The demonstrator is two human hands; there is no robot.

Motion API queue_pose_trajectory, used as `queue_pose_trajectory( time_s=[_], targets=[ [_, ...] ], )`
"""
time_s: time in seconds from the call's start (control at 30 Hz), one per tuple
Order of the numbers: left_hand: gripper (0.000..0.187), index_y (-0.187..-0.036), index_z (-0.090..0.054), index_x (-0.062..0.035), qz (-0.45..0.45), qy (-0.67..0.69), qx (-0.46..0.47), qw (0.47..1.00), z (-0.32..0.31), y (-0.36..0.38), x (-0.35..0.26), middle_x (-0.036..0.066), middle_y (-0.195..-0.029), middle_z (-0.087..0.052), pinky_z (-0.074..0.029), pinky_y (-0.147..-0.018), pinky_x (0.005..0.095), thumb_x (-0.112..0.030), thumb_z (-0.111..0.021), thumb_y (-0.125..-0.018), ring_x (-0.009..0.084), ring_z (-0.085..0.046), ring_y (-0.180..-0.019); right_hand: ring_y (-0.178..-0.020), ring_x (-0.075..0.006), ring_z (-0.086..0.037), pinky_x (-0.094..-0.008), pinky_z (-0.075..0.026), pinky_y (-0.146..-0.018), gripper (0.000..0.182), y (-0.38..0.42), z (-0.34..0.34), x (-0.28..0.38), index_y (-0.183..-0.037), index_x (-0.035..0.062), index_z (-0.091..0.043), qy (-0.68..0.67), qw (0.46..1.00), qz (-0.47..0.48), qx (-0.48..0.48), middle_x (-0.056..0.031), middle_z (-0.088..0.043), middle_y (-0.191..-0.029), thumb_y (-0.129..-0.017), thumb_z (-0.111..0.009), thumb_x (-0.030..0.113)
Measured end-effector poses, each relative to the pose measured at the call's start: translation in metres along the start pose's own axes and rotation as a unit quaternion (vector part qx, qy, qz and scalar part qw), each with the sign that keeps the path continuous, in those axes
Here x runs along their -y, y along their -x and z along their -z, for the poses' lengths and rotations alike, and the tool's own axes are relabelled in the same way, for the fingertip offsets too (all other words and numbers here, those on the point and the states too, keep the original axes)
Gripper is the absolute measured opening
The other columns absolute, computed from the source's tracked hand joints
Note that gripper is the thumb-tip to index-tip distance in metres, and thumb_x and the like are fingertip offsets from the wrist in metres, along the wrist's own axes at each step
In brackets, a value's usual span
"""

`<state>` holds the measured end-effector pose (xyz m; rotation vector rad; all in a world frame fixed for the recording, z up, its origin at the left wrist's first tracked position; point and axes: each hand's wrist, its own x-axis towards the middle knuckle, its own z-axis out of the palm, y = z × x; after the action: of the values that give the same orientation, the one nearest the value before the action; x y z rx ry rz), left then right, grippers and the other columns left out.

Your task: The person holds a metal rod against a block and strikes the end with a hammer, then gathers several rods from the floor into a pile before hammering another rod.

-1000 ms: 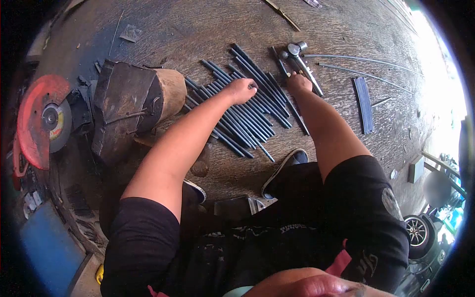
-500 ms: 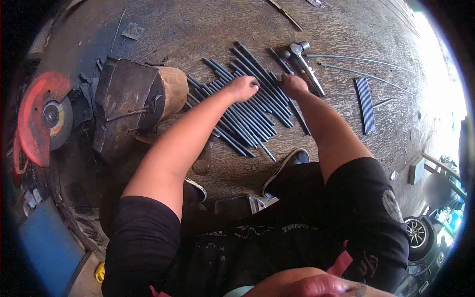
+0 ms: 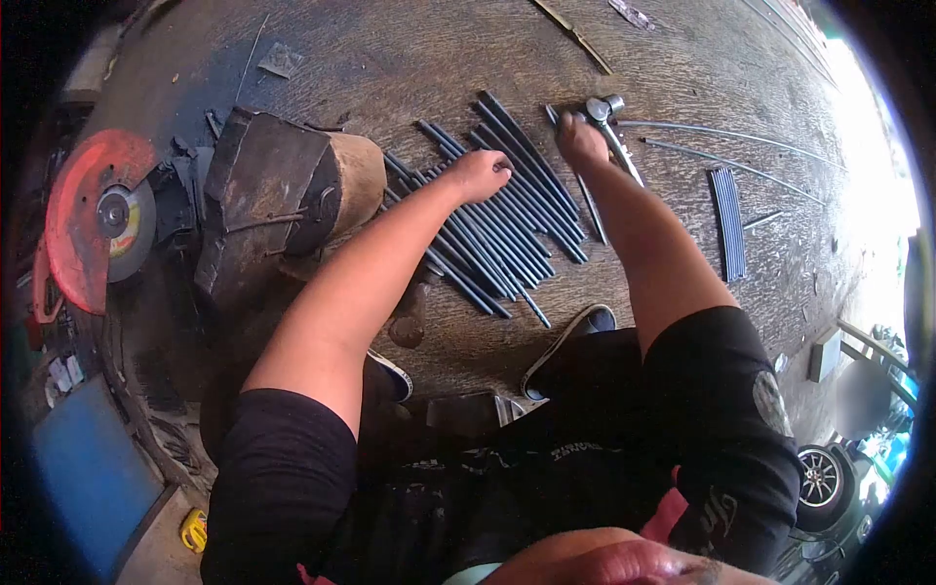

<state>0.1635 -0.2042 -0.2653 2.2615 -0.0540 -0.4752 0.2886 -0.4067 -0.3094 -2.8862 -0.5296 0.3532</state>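
Right hand point(image 3: 583, 142) over 1 rod point(image 3: 591, 209), can't tell whether gripped; long axis slants upper left to lower right.

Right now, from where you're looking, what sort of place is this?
Probably a metalworking workshop: there's a cutting disc in a red guard, a spread of dark rods and a hammer.

The rods point(image 3: 497, 222) look like smooth dark metal with a faint sheen, the hammer point(image 3: 602, 109) like brighter, glossier metal; beneath them the ground point(image 3: 419, 68) is rough, streaked and mostly matt. The block point(image 3: 357, 183) shows dull bare wood at its end; the red guard point(image 3: 78, 234) looks like scuffed painted metal, its disc point(image 3: 141, 234) matt grey; the shirt point(image 3: 448, 517) is matt black cloth; the blue panel point(image 3: 97, 468) looks smooth and dull.
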Motion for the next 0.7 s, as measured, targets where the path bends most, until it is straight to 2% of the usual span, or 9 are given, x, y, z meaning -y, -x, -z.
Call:
queue_pose_trajectory(
  time_s=[0.1,0.17,0.2,0.3,0.37,0.4,0.47,0.6,0.7],
  targets=[
    [0.029,-0.108,-0.063,-0.0041,0.045,0.021,0.042,0.998,0.007,0.007,-0.002,0.011,-0.091,-0.068,-0.05,-0.078,0.0352,-0.023,-0.056,-0.087,0.0211,-0.066,-0.083,-0.099,-0.0364,-0.062,-0.046,-0.05,-0.083,0.035,-0.013,0.0,-0.009,-0.104,0.0034,-0.059,0.008,0.999,0.009,-0.045,-0.0193,-0.065,-0.104,-0.095,-0.032,0.025],
    [0.029,-0.108,-0.063,-0.0041,0.041,0.011,0.028,0.999,0.004,0.008,0.01,0.011,-0.091,-0.068,-0.05,-0.078,0.0352,-0.023,-0.056,-0.087,0.0213,-0.066,-0.083,-0.108,-0.0351,-0.059,-0.0436,-0.048,-0.09,0.042,0.007,0.004,-0.01,-0.112,0.0025,-0.06,0.064,0.984,-0.021,0.167,-0.0209,-0.062,-0.112,-0.097,-0.028,0.027],
    [0.029,-0.107,-0.063,-0.0042,0.042,0.006,0.017,0.999,0.002,0.009,0.016,0.011,-0.091,-0.068,-0.05,-0.079,0.0353,-0.024,-0.057,-0.086,0.0216,-0.065,-0.084,-0.112,-0.0342,-0.057,-0.0423,-0.045,-0.095,0.043,0.012,-0.007,-0.014,-0.115,0.0029,-0.06,0.045,0.981,-0.074,0.173,-0.0207,-0.06,-0.117,-0.098,-0.029,0.028],
    [0.03,-0.108,-0.062,-0.0049,0.064,0.011,0.028,0.997,0.008,0.01,0.018,0.012,-0.096,-0.068,-0.049,-0.081,0.0369,-0.025,-0.056,-0.087,0.0248,-0.064,-0.092,-0.112,-0.0343,-0.057,-0.0432,-0.044,-0.096,0.042,0.024,-0.037,-0.021,-0.114,0.0024,-0.06,-0.001,0.982,-0.105,0.158,-0.0203,-0.06,-0.117,-0.099,-0.029,0.027],
    [0.03,-0.108,-0.062,-0.005,0.068,0.018,0.029,0.997,0.007,0.004,0.016,0.012,-0.097,-0.068,-0.049,-0.081,0.0373,-0.025,-0.055,-0.087,0.0252,-0.064,-0.092,-0.112,-0.0346,-0.057,-0.0433,-0.044,-0.097,0.04,0.029,-0.022,-0.008,-0.115,0.0022,-0.059,0.032,0.983,-0.08,0.163,-0.0207,-0.06,-0.117,-0.098,-0.031,0.025],
    [0.03,-0.108,-0.062,-0.0051,0.061,0.018,0.021,0.998,0.008,0.003,0.014,0.013,-0.097,-0.068,-0.049,-0.081,0.0378,-0.025,-0.055,-0.087,0.026,-0.064,-0.092,-0.11,-0.0344,-0.058,-0.0429,-0.045,-0.096,0.037,0.043,0.01,0.01,-0.116,0.0022,-0.058,0.001,0.978,-0.124,0.17,-0.0201,-0.06,-0.118,-0.097,-0.033,0.022],
    [0.03,-0.108,-0.062,-0.0052,0.056,0.019,0.01,0.998,0.009,0.001,0.014,0.013,-0.098,-0.068,-0.049,-0.081,0.0384,-0.025,-0.056,-0.087,0.0267,-0.064,-0.093,-0.108,-0.0333,-0.06,-0.0422,-0.048,-0.093,0.034,0.04,-0.016,-0.008,-0.113,0.0024,-0.06,0.033,0.979,-0.138,0.146,-0.0178,-0.062,-0.116,-0.095,-0.036,0.019],
    [0.03,-0.107,-0.063,-0.0055,0.044,0.011,0.008,0.999,0.01,0.005,0.006,0.015,-0.1,-0.067,-0.048,-0.082,0.0398,-0.027,-0.056,-0.087,0.0301,-0.063,-0.094,-0.107,-0.0317,-0.061,-0.0411,-0.05,-0.09,0.032,0.053,0.005,-0.001,-0.11,0.0033,-0.063,0.019,0.972,-0.16,0.168,-0.0166,-0.064,-0.113,-0.094,-0.04,0.019],
    [0.03,-0.108,-0.063,-0.0061,0.032,0.009,0.008,0.999,0.011,0.005,0.01,0.016,-0.102,-0.066,-0.048,-0.084,0.0414,-0.027,-0.056,-0.087,0.031,-0.063,-0.097,-0.105,-0.0303,-0.062,-0.0395,-0.051,-0.087,0.029,0.047,0.004,-0.001,-0.105,0.0056,-0.065,0.033,0.975,-0.183,0.124,-0.0144,-0.065,-0.11,-0.091,-0.046,0.021]
  ],
)
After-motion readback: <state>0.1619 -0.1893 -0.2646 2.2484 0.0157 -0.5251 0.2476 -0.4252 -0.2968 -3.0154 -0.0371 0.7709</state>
